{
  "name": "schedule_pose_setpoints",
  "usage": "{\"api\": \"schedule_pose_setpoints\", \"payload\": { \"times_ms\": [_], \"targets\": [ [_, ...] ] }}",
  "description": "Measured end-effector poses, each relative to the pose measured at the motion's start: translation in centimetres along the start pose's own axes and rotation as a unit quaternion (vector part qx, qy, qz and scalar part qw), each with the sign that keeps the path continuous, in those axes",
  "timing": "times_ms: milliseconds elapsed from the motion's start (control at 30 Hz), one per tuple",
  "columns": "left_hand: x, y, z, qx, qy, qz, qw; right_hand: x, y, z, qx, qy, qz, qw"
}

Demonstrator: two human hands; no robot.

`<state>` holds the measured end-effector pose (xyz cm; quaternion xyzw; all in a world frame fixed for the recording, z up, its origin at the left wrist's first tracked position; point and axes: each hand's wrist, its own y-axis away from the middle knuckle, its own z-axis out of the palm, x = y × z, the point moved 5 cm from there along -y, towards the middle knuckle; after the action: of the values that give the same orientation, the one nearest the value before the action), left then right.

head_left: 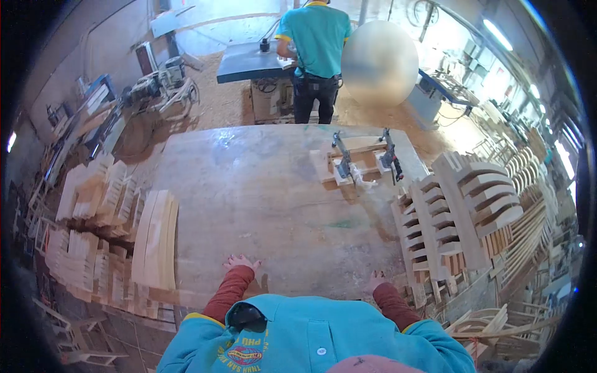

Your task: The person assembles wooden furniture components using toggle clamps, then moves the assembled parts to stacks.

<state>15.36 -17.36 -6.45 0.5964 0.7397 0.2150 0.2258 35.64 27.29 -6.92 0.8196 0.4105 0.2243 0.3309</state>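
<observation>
the left hand lies on the broad, dusty, pale brown wooden tabletop near its close edge, fingers spread, gripping nothing. the right hand touches the same surface near the right-hand stack; its fingers are partly in view, and how far they are open cannot be told. a wide stretch of tabletop runs from the hands to the far edge. pale, flat, slightly curved wooden boards line the left edge; slatted wooden pieces with curved arms crowd the right. toward the far right corner, dark metal clamps hold a small light wooden frame. on the teal shirt, yellow letters show "tnhh" and "phú" around a red oval logo; the rest is unclear. beyond the far edge, a person in teal stands at a dark flat-topped machine.
</observation>
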Motion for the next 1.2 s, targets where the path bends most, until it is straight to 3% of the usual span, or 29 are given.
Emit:
{"api": "schedule_pose_setpoints", "payload": {
  "times_ms": [333,500,567,633,833,1200],
  "targets": [
    [0.7,-0.3,-0.7,-0.078,-0.045,-0.007,0.996,0.7,-1.5,1.9,0.038,-0.012,-0.004,0.999],
    [-0.7,-10.0,6.3,-0.098,-0.060,0.056,0.992,0.8,-0.4,1.6,0.060,-0.036,-0.018,0.997],
    [-1.4,-10.5,6.8,-0.113,-0.066,0.062,0.990,0.8,-0.5,1.6,0.069,-0.041,-0.020,0.997],
    [-1.1,-8.4,5.0,-0.141,-0.052,0.048,0.988,0.7,0.5,0.8,0.057,-0.059,-0.019,0.996],
    [-0.6,-4.4,2.6,-0.077,-0.070,0.029,0.994,0.8,-0.4,1.6,0.100,-0.043,-0.026,0.994],
    [-0.9,-5.1,3.1,-0.087,-0.051,0.034,0.994,0.5,0.0,1.3,0.092,-0.035,-0.034,0.995]
  ]
}}
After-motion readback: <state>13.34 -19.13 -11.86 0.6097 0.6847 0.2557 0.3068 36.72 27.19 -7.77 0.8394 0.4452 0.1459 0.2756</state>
